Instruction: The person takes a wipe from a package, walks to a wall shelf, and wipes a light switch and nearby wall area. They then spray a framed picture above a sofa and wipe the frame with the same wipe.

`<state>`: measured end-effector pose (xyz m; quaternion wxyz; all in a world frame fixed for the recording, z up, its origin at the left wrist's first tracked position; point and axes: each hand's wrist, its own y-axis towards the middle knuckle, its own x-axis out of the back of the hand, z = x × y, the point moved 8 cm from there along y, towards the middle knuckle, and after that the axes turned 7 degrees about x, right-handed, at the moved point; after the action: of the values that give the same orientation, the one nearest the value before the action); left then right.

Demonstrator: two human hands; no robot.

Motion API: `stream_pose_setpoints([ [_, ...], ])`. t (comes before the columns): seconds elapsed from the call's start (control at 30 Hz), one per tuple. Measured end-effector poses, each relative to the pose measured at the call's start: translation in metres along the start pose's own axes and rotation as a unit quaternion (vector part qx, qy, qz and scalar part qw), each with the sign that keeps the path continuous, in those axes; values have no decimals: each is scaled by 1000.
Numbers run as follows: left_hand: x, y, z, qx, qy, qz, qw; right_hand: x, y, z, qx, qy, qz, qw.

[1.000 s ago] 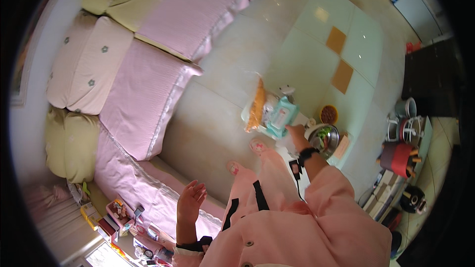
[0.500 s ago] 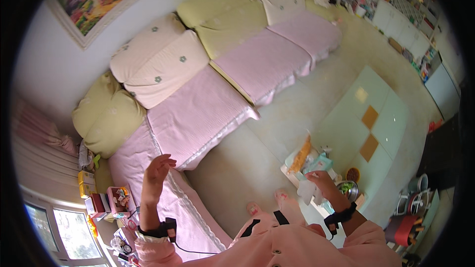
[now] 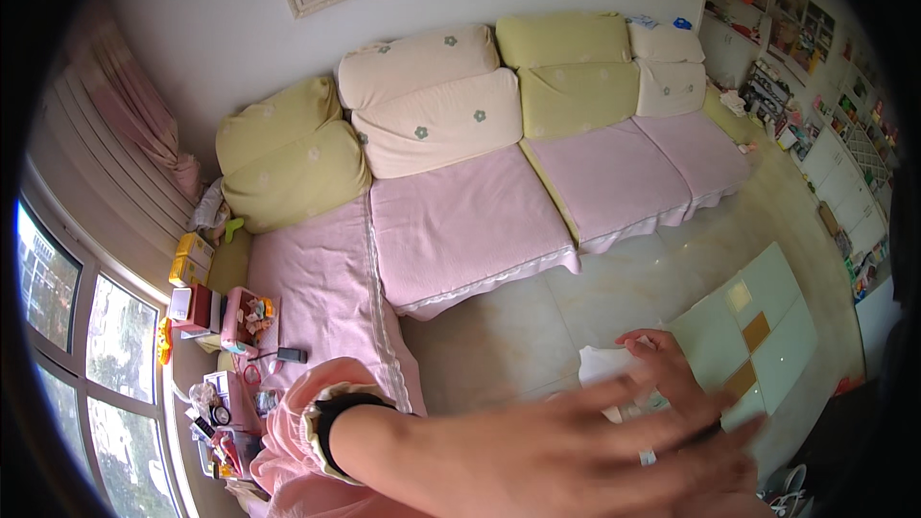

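My left hand (image 3: 547,446) reaches across the foreground from the lower left, large and close, with a black band at its wrist. Its fingers are stretched and spread, partly smeared by motion, and nothing shows in them. Behind it, my right hand (image 3: 673,369) is raised near the pale glass-topped table (image 3: 782,312), its fingers closed at a thin white piece (image 3: 609,363) that looks like a tissue. The left hand hides the lower part of the right hand and most of what lies on the table's near end.
A sofa (image 3: 460,230) with pink covers and green and cream cushions runs along the wall. On the left by the window stand a pink basket (image 3: 251,317), yellow boxes (image 3: 192,257) and small items. White cabinets (image 3: 839,173) line the right.
My left hand has swung from upright at the left to across the foreground, toward the right hand. The view has tilted up, showing more wall and window. The white piece stays with my right hand.
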<state>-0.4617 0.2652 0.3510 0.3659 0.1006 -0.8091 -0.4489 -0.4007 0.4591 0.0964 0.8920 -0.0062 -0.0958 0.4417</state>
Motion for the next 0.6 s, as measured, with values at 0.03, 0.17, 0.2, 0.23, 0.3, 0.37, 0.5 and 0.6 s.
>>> stream_pose_setpoints([
  [0.03,1,2,-2,-9,-12,-51,999,-3,7,0,-20,16,17,1000],
  [0.17,0,6,9,7,-78,-139,987,-7,33,-8,-56,77,45,994],
  [0.2,1,9,16,22,-101,-148,984,-3,41,-12,-65,82,40,994],
  [0.23,0,12,26,36,-106,-138,984,0,50,-12,-56,84,45,994],
  [0.3,-4,19,49,28,-98,-112,988,11,65,-18,-74,111,50,990],
  [0.37,-14,27,77,-49,-44,-80,995,27,85,-22,-76,122,42,989],
  [0.5,-27,56,147,-75,-94,-16,993,71,130,-25,-53,116,13,992],
  [0.6,-30,73,222,30,-85,94,991,107,160,-22,-46,152,-7,987],
])
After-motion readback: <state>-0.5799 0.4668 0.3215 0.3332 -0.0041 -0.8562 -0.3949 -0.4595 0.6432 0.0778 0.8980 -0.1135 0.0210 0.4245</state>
